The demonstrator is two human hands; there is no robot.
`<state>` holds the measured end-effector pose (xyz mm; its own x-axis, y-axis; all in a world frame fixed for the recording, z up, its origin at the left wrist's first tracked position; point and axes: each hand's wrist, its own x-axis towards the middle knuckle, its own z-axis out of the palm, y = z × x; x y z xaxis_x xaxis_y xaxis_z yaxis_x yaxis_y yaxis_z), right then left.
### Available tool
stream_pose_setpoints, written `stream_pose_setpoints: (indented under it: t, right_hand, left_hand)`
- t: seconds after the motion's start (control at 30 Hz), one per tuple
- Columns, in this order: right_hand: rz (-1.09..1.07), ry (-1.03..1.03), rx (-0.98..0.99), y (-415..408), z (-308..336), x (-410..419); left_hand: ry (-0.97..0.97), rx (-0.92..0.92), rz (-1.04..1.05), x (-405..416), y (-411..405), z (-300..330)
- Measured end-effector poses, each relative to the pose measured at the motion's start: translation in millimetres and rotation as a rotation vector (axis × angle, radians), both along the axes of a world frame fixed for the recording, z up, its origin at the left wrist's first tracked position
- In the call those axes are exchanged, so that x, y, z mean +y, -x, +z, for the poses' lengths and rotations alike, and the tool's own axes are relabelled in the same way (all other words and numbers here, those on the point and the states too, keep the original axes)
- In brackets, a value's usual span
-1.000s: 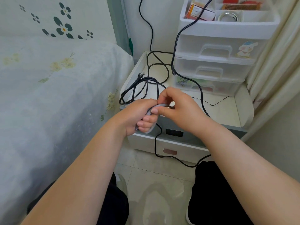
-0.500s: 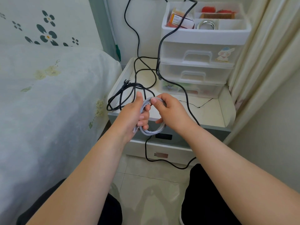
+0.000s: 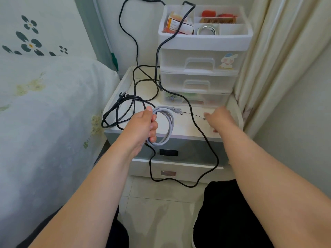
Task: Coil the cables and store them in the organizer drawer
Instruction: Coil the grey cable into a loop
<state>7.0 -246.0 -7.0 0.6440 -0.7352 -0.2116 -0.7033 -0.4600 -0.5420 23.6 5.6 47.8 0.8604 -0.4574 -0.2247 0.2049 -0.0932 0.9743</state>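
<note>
My left hand (image 3: 143, 125) grips a coiled grey cable (image 3: 168, 126) over the front edge of the white nightstand (image 3: 180, 128); the cable's plug end sticks out to the right. My right hand (image 3: 219, 119) is off the coil, fingers relaxed, stretched over the nightstand top toward the clear plastic organizer (image 3: 200, 68) with its three shut drawers. A loose black cable bundle (image 3: 118, 111) lies on the nightstand's left side. Another long black cable (image 3: 195, 120) runs from the organizer's top tray down across the nightstand and loops near the floor.
A bed with a floral cover (image 3: 44, 113) fills the left. Cream curtains (image 3: 277, 59) hang at the right. The organizer's top tray (image 3: 206, 40) holds a box, a comb, a metal ring and red items. The nightstand has its own drawer (image 3: 175, 171) below.
My right hand let go of the grey coil and moved right toward the organizer. The left hand keeps the coil, now fully wound. The view has shifted downward and left.
</note>
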Motion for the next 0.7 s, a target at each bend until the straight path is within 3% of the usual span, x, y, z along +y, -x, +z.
stream_pose_setpoints:
  t: [0.13,0.53,0.7]
  right_hand:
    - [0.082,0.147,0.258,-1,-23,-4]
    - [0.087,0.018,0.365,3,-6,-7]
    - [0.074,0.018,0.308,10,2,-8]
  left_hand:
    - [0.002,-0.006,0.012,1,-2,-3]
    - [0.024,-0.048,0.123,7,-6,-8]
    - [0.013,-0.081,0.154,9,-8,-6]
